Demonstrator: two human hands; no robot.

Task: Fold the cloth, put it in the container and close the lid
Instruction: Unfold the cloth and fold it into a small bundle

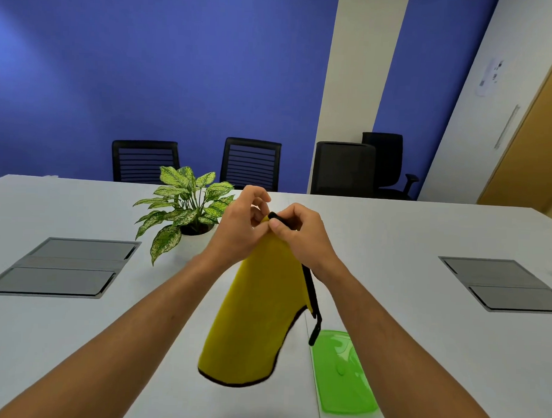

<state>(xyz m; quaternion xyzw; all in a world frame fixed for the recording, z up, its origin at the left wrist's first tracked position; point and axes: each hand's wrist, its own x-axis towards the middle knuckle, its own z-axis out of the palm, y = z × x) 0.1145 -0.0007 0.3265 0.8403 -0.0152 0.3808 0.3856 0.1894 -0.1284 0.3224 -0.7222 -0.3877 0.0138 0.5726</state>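
A yellow cloth (255, 317) with a dark trim hangs in the air above the white table (408, 244), its lower end just over the tabletop. My left hand (239, 229) and my right hand (299, 234) meet at its top and pinch the upper edge together, fingers closed on the dark trim. A black loop dangles from the cloth's right side. A translucent green lid (344, 370) lies flat on the table to the right of the cloth. The container itself is not in sight.
A potted plant (187, 205) with speckled leaves stands just left of my hands. Grey cable hatches are set into the table at far left (63, 267) and far right (500, 284). Black office chairs (251, 164) line the far side.
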